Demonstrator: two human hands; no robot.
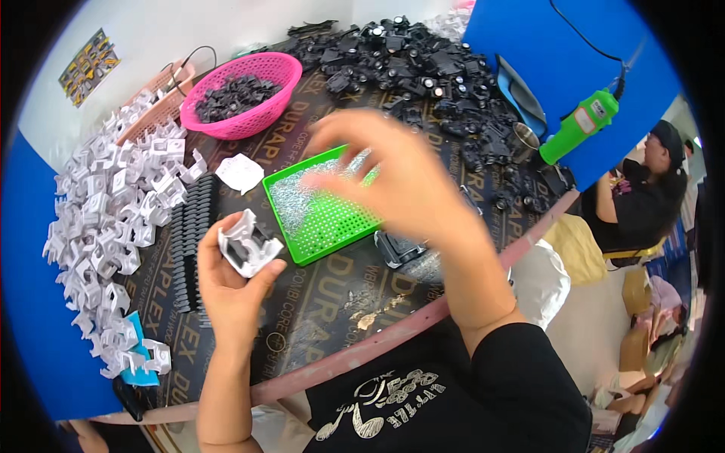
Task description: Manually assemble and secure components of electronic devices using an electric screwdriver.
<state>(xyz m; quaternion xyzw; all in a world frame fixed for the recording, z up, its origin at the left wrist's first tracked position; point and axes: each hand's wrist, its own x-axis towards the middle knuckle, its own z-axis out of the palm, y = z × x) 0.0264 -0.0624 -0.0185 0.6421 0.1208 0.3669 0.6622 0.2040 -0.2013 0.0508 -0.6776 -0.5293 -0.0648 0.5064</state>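
Note:
My left hand [229, 296] is closed around a white plastic housing [245, 253], its hollow side turned up and a darker inside showing. Over the green perforated tray [321, 240] hangs my right hand [404, 177], smeared by motion. Its thumb and fingers are curved, but whether anything is between them cannot be made out. Small silvery pieces, apparently screws [291, 200], cover the far and left part of the tray. Right of the tray, partly behind my right forearm, lies a black plastic part [400, 248].
White housings [113, 219] are heaped at left, beside a row of black ribbed pieces [193, 238]. A pink basket [279, 75] holds small black parts. Black assemblies [408, 68] pile up at the back. A green electric screwdriver [578, 128] hangs at right. Other people [642, 196] sit beyond the table.

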